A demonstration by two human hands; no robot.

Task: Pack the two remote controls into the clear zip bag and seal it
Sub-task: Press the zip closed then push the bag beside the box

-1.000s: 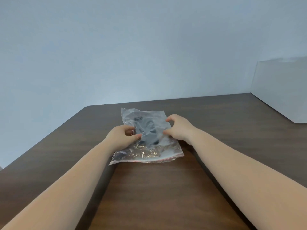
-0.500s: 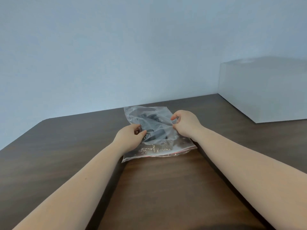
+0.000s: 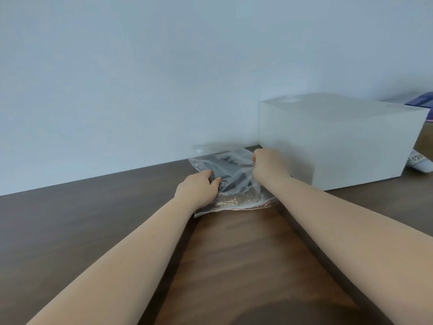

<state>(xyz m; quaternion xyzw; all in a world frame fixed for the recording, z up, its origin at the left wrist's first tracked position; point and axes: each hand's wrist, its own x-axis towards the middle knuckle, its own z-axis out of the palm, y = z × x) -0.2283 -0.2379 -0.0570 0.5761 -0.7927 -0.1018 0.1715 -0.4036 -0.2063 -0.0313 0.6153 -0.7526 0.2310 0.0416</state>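
Note:
A clear zip bag [image 3: 236, 198] with a red seal strip along its near edge lies on the dark wooden table [image 3: 234, 266]. Dark remote controls [image 3: 230, 171] show through the plastic in the bag's far half; I cannot separate them clearly. My left hand [image 3: 198, 187] pinches the bag at its left side. My right hand [image 3: 269, 166] is closed on the plastic at the bag's right side, next to the box.
A large white box [image 3: 339, 141] stands on the table just right of the bag, almost touching my right hand. A white object with lettering [image 3: 420, 164] lies beyond the box's right side. A blue item [image 3: 421, 102] sits behind it. A pale wall runs along the table's far edge.
My view has swung to the right, bringing the white box fully into sight. Both hands stay gripped on the bag, which has shifted toward the box and the table's far edge.

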